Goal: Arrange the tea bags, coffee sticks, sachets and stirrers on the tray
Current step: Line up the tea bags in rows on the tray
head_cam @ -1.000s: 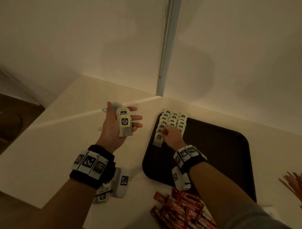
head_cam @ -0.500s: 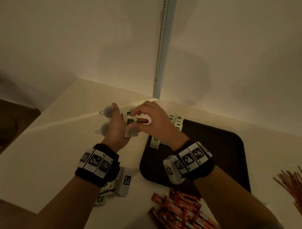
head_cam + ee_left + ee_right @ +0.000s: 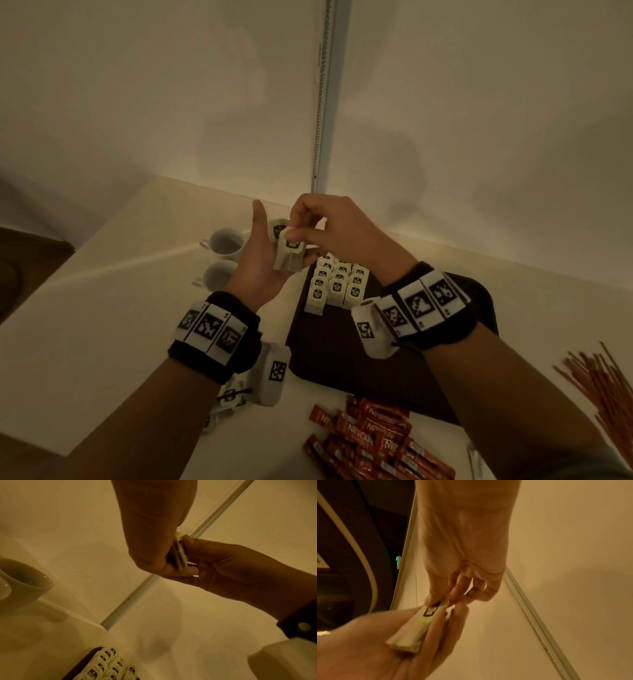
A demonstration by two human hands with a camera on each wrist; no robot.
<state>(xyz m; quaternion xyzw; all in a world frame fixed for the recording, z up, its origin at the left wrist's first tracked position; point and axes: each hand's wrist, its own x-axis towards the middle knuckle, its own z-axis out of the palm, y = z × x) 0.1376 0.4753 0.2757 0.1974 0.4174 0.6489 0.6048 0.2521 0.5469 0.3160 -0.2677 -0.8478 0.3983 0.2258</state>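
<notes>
My left hand (image 3: 265, 260) is palm up above the table, left of the dark tray (image 3: 342, 346), thumb raised. A small stack of pale tea bags lies on it. My right hand (image 3: 303, 233) reaches over and pinches the top tea bag (image 3: 291, 255) between thumb and fingers; a second tea bag (image 3: 276, 230) lies beneath. The right wrist view shows that pinch on the tea bag (image 3: 419, 626). Rows of tea bags (image 3: 339, 284) stand on the tray's far left corner. Red coffee sticks (image 3: 370, 442) lie in a heap near me, and brown stirrers (image 3: 603, 387) at the right edge.
Two white cups (image 3: 224, 245) stand on the table left of my left hand. A few loose tea bags (image 3: 233, 397) lie under my left wrist. Walls meet in a corner with a metal strip (image 3: 322, 102) right behind the tray.
My right hand left the tea bag rows on the tray, came across to my left palm and now pinches the top tea bag there. The left hand stayed raised.
</notes>
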